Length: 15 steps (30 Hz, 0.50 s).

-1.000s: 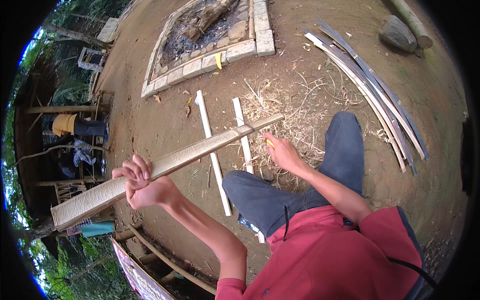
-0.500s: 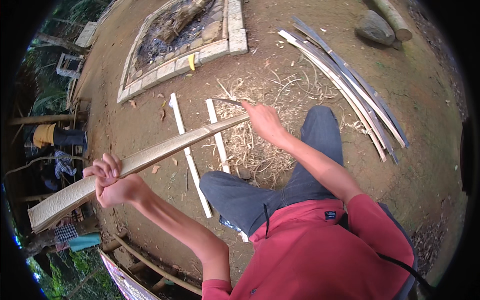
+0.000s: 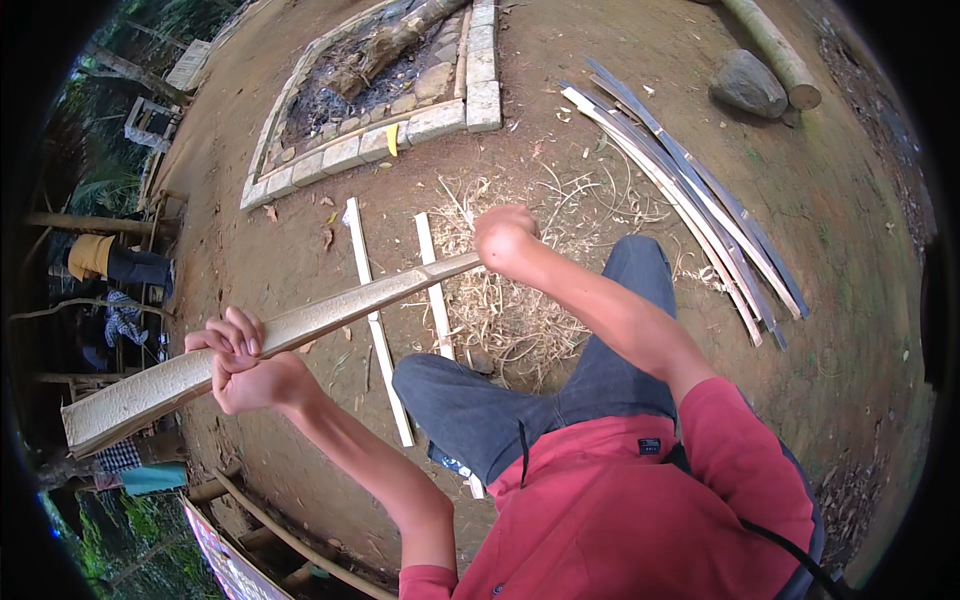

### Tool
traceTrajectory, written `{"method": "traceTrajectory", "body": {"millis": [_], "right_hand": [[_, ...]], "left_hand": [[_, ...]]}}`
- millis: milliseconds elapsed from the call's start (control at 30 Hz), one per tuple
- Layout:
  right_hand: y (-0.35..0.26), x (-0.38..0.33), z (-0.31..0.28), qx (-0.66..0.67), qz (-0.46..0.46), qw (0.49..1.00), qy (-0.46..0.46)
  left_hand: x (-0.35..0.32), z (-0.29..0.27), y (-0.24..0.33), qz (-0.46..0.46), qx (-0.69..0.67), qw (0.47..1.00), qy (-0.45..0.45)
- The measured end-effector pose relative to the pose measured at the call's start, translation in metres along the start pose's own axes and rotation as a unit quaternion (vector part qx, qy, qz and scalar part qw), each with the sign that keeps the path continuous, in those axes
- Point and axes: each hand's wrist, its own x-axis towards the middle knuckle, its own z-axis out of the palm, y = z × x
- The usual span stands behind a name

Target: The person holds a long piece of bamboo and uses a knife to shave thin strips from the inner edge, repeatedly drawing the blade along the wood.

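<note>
A long pale bamboo strip (image 3: 340, 304) slants across in front of me, its wide end at the far left and its narrow end at my right hand. My left hand (image 3: 250, 365) is closed round the strip near the wide end, fingers curled over its edge. My right hand (image 3: 506, 238) is a fist at the narrow end. The knife it held half a second ago is hidden behind the hand now. Below lies a heap of curled shavings (image 3: 510, 320). Two narrow pale strips rest on the ground, one (image 3: 437, 290) beside the heap and another (image 3: 378, 330) farther left.
A bundle of long strips (image 3: 690, 190) lies at the right. Beyond it are a grey rock (image 3: 748, 84) and a log (image 3: 775, 50). A stone-edged fire pit (image 3: 355, 150) is ahead. At the far left, a person in a yellow top (image 3: 92, 257) is near wooden rails.
My right hand has turned and dipped slightly, and the knife blade has gone out of sight. My left hand and the bamboo strip have shifted a little right in the picture.
</note>
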Motion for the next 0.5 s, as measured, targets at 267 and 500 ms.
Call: {"method": "traceTrajectory", "body": {"millis": [267, 500], "right_hand": [[0.038, -0.013, 0.04, 0.295, -0.257, 0.882, 0.263], [0.016, -0.02, 0.113, 0.441, -0.263, 0.838, 0.184]], "left_hand": [[-0.012, -0.009, 0.011, 0.021, -0.038, 0.999, 0.02], [0.003, -0.021, -0.001, 0.009, -0.021, 0.998, 0.062]]}}
